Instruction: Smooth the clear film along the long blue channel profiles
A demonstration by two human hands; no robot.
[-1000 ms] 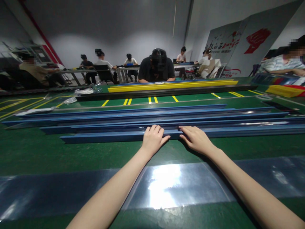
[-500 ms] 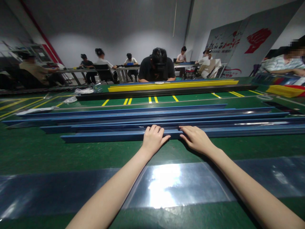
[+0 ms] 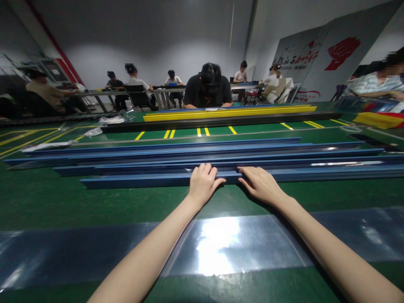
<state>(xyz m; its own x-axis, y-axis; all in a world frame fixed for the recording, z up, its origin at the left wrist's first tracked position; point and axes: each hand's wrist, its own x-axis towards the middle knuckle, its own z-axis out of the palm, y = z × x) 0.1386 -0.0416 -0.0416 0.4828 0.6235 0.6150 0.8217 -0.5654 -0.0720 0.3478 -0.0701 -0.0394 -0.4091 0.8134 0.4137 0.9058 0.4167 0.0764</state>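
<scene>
A long blue plastic channel strip (image 3: 135,181) lies across the green table, nearest of several such strips. My left hand (image 3: 202,183) is curled over its near wall, fingertips inside the channel and thumb in front, pointing right. A short way to the right, my right hand (image 3: 259,183) grips the same wall, with fingers bent over the top and thumb at the front face. Some fingertips are hidden behind the wall. Below both forearms, a wide clear plastic sheet (image 3: 252,244) lies flat and shines in the light.
More blue strips (image 3: 164,147) lie parallel behind. Farther back are a black strip (image 3: 240,121) and a yellow strip (image 3: 227,113), with a person (image 3: 208,90) bent over them. Yellow and red pieces (image 3: 378,120) lie at the right. A crumpled clear bag (image 3: 112,120) rests at the left.
</scene>
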